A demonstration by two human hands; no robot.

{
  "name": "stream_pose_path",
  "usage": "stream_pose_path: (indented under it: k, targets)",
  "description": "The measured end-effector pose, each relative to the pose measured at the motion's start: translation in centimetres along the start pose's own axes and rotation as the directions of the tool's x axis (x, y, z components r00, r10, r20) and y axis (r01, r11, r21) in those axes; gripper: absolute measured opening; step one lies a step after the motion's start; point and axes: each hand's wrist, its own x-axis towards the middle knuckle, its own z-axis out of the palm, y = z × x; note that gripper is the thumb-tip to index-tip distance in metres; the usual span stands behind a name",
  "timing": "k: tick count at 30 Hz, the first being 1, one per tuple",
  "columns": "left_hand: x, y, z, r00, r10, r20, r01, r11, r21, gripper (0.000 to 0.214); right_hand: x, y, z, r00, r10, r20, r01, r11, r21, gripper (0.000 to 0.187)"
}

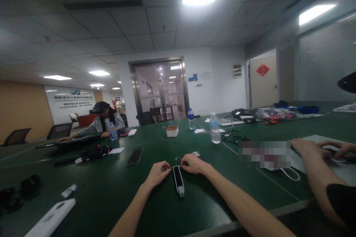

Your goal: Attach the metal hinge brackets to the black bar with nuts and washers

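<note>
A slim pen-shaped device [178,180] with a long black screen, pale rim and grey tip lies on the green table, its tip toward me. My left hand [159,172] is at the left of its far end, thumb and fingers pinched together. On the opposite side, my right hand [191,163] is pinched in the same way by the far corner. Whether the fingertips grip the device or some thin piece at its end is too small to tell. Just beyond my right hand lies a small white object [196,153], with tiny scraps nearby.
A dark phone-like slab [135,156], a small white box [172,131] and water bottles [215,129] stand around the green table [155,207]. At right, a co-worker's hands [311,150] rest over a pale surface. Another person [107,120] sits across left. A white case [51,216] lies near left.
</note>
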Motion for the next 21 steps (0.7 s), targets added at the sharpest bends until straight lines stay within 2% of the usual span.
stream_pose_path:
  k: [21]
  targets:
    - [-0.02, -0.19, 0.44, 0.993, -0.103, -0.048, 0.092, 0.975, -0.204, 0.021, 0.02, 0.35, 0.62, 1.0, 0.001, 0.009, -0.001, 0.997, 0.078, 0.022]
